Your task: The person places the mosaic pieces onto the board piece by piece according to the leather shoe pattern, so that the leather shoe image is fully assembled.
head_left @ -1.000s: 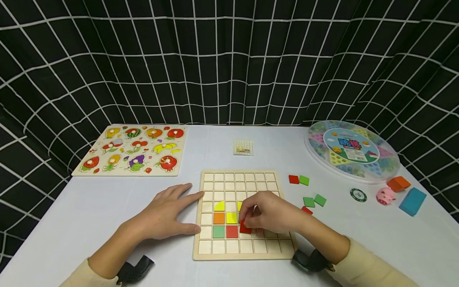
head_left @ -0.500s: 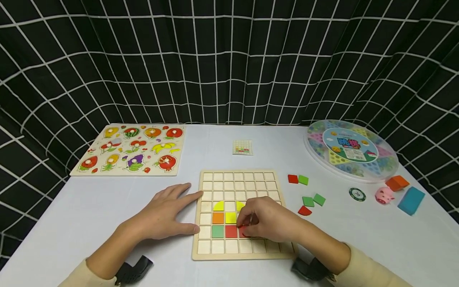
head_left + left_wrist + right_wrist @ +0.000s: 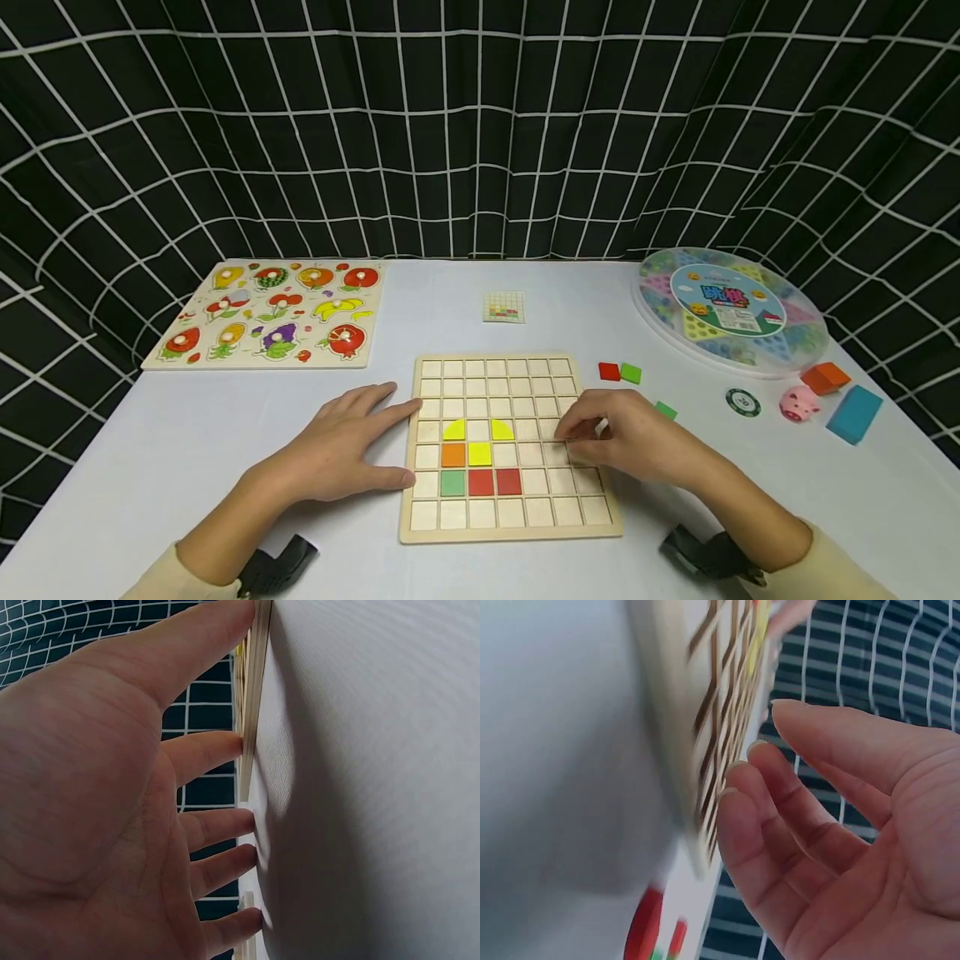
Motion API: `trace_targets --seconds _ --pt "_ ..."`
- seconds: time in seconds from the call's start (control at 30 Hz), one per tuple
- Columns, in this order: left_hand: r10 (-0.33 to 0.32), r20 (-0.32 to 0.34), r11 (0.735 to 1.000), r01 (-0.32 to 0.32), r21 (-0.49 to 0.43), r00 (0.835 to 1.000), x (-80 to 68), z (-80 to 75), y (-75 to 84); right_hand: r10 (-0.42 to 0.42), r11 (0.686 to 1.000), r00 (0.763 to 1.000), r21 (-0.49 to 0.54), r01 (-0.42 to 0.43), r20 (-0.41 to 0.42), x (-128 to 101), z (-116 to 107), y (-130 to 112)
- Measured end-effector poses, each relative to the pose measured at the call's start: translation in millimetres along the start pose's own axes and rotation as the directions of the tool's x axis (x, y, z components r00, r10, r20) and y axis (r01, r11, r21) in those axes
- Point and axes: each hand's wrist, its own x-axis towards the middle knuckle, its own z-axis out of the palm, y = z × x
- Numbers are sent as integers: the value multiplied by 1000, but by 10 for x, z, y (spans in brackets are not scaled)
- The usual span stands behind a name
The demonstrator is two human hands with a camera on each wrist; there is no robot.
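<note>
A wooden grid board (image 3: 510, 532) lies in front of me. On it sit an orange tile (image 3: 453, 455), a yellow square (image 3: 479, 454), a green tile (image 3: 452, 483), two red squares (image 3: 495, 482) side by side, and two yellow rounded pieces (image 3: 502, 430). My left hand (image 3: 341, 446) lies with fingers spread, its thumb and index fingertip against the board's left edge. Above the board's right side hovers my right hand (image 3: 630, 429), fingers loosely bent; the right wrist view shows nothing between them. Some loose tiles are hidden behind that hand, though a red rounded piece (image 3: 643, 922) shows there.
Right of the board lie a red tile (image 3: 609, 372) and green tiles (image 3: 631, 372). A small pattern card (image 3: 503, 307) lies behind it. A fruit puzzle (image 3: 270, 317) is back left. At right are a round game box (image 3: 731, 308), chip (image 3: 743, 402), toy pig (image 3: 799, 404) and blocks (image 3: 855, 414).
My right hand has let go of a red square, which now lies flat in its cell beside the other red one. The hand has moved right and away. My left hand stays put.
</note>
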Motion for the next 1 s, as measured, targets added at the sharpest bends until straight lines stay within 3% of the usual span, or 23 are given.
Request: trace_targets --seconds 0.17,0.3,0.43,0.57,0.73,1.0 --pt "-2 -1 1000 2 -1 1000 -7 -3 -11 75 994 992 -71 -82 -96 -60 -162 222" --pt "-3 -1 1000 3 1 1000 -7 -10 -18 165 975 971 -121 -187 -172 -32 -287 425" --pt "-4 1 1000 4 -4 1000 -6 -9 -19 276 938 936 -152 -312 -219 60 -405 636" --pt "0 0 1000 0 -7 1000 -3 -3 -20 383 893 904 -175 -415 -189 156 -493 761" --pt "2 0 1000 -2 3 1000 0 -3 -20 420 875 894 -189 -445 -158 235 -524 779" --pt "-10 12 1000 10 -3 1000 2 -12 -1 407 894 892 -111 -433 -198 229 -527 718"
